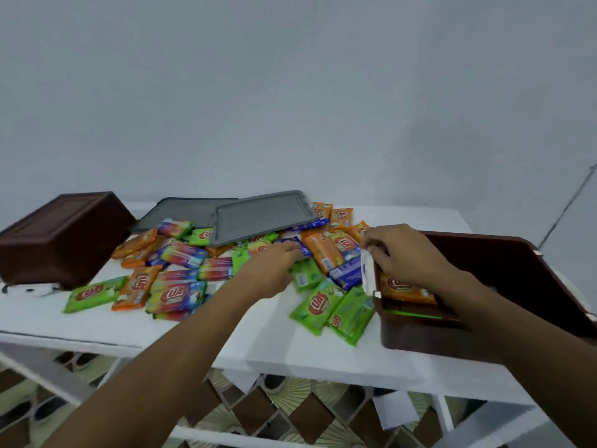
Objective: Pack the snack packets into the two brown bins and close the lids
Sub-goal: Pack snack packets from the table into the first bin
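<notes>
Several snack packets (176,270) in orange, green, blue and rainbow wrappers lie scattered over the white table (284,354). My left hand (274,270) reaches into the pile and its fingers pinch a blue packet (298,245). My right hand (403,257) holds a packet (368,273) on edge over the left rim of the open brown bin (429,337) at the right. That bin holds an orange packet (403,289) and a green one. The second brown bin (61,237) lies overturned at the left. Two grey lids (261,215) rest at the back, partly on the packets.
A white wall rises right behind the table. The table's front edge is near me, with a patterned tiled floor (290,412) visible below through the frame. A small white and black object (35,290) lies by the left bin.
</notes>
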`<action>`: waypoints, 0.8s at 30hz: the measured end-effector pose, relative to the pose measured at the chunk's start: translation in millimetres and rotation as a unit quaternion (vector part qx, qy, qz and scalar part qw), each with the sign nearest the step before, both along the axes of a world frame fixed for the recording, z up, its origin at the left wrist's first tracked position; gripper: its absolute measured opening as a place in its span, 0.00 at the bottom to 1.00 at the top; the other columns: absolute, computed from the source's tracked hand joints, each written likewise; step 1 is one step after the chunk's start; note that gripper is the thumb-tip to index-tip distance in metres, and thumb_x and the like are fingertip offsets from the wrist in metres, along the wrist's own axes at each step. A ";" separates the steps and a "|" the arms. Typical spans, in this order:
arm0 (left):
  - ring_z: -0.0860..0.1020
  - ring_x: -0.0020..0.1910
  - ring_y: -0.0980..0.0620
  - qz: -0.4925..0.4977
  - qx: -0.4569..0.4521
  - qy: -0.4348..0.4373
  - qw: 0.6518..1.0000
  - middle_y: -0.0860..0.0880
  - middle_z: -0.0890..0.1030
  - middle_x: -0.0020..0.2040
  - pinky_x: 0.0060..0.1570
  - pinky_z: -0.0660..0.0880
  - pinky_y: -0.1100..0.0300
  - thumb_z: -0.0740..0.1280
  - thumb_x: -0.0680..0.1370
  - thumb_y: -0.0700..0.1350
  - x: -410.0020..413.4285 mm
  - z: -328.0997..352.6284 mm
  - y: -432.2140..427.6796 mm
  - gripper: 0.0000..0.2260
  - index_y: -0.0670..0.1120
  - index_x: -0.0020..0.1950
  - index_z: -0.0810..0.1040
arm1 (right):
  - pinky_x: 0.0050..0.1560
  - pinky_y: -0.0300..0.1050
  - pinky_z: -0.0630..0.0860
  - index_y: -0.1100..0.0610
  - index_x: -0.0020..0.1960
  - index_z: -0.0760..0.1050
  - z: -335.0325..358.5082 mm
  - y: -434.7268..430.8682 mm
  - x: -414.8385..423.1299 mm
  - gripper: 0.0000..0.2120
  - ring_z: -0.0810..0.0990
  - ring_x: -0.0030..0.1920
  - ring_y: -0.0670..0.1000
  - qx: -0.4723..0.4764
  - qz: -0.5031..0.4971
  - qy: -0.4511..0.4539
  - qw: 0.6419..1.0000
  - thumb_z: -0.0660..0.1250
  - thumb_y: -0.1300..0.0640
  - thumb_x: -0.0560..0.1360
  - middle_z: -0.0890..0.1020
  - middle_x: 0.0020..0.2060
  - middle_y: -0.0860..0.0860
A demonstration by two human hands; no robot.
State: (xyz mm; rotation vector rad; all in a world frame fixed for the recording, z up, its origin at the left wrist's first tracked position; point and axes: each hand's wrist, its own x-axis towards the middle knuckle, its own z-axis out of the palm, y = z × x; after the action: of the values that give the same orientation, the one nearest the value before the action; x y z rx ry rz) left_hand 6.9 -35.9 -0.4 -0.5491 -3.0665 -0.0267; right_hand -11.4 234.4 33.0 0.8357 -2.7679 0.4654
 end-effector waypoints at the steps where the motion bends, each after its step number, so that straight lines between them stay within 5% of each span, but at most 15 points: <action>1: 0.71 0.63 0.44 0.032 -0.012 -0.014 0.999 0.45 0.71 0.64 0.57 0.73 0.49 0.68 0.76 0.45 3.4 -3.8 -18.9 0.20 0.46 0.67 0.71 | 0.43 0.48 0.76 0.48 0.50 0.79 2.3 -14.3 2.3 0.08 0.77 0.43 0.48 -0.009 0.009 -0.002 1.000 0.62 0.57 0.76 0.80 0.40 0.42; 6: 0.69 0.67 0.43 0.162 -0.038 -0.119 0.979 0.43 0.65 0.72 0.61 0.72 0.50 0.72 0.69 0.64 25.7 -29.9 -85.1 0.41 0.46 0.74 0.62 | 0.44 0.47 0.74 0.47 0.57 0.76 -11.1 -83.5 9.4 0.13 0.76 0.47 0.47 0.095 0.034 -0.066 0.993 0.60 0.59 0.77 0.80 0.50 0.47; 12: 0.69 0.68 0.42 0.176 0.061 -0.150 0.971 0.43 0.61 0.74 0.62 0.73 0.49 0.79 0.65 0.57 30.3 -45.4 -103.7 0.44 0.46 0.74 0.60 | 0.61 0.57 0.73 0.41 0.73 0.61 -55.0 -118.2 19.6 0.34 0.64 0.70 0.56 0.358 0.049 -0.166 0.918 0.68 0.63 0.73 0.64 0.70 0.52; 15: 0.72 0.63 0.45 0.177 0.157 -0.190 0.953 0.45 0.69 0.69 0.60 0.75 0.49 0.81 0.63 0.52 27.5 -46.5 -108.7 0.43 0.48 0.70 0.61 | 0.67 0.62 0.65 0.40 0.73 0.60 -57.1 -125.5 19.8 0.36 0.57 0.72 0.57 0.368 0.046 -0.176 0.912 0.72 0.59 0.71 0.60 0.69 0.53; 21: 0.73 0.60 0.50 0.130 0.225 -0.240 0.935 0.48 0.71 0.67 0.58 0.76 0.54 0.80 0.65 0.48 27.3 -41.3 -116.7 0.44 0.50 0.73 0.56 | 0.72 0.70 0.49 0.49 0.77 0.49 -59.5 -138.6 15.9 0.40 0.63 0.72 0.55 0.314 0.001 -0.157 0.936 0.68 0.43 0.74 0.65 0.71 0.53; 24: 0.70 0.66 0.49 0.108 0.218 -0.245 0.939 0.48 0.67 0.72 0.64 0.72 0.54 0.79 0.66 0.48 23.8 -36.8 -121.0 0.46 0.49 0.76 0.55 | 0.72 0.66 0.55 0.53 0.78 0.46 -48.5 -147.0 16.8 0.41 0.67 0.71 0.56 0.233 -0.034 -0.147 0.961 0.64 0.40 0.75 0.67 0.73 0.54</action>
State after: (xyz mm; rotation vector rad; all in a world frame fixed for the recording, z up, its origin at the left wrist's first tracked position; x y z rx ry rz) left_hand 30.7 -156.8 -37.3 -0.1952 -3.3866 -0.9484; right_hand 5.4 87.5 -15.5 0.8122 -3.2338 -0.0966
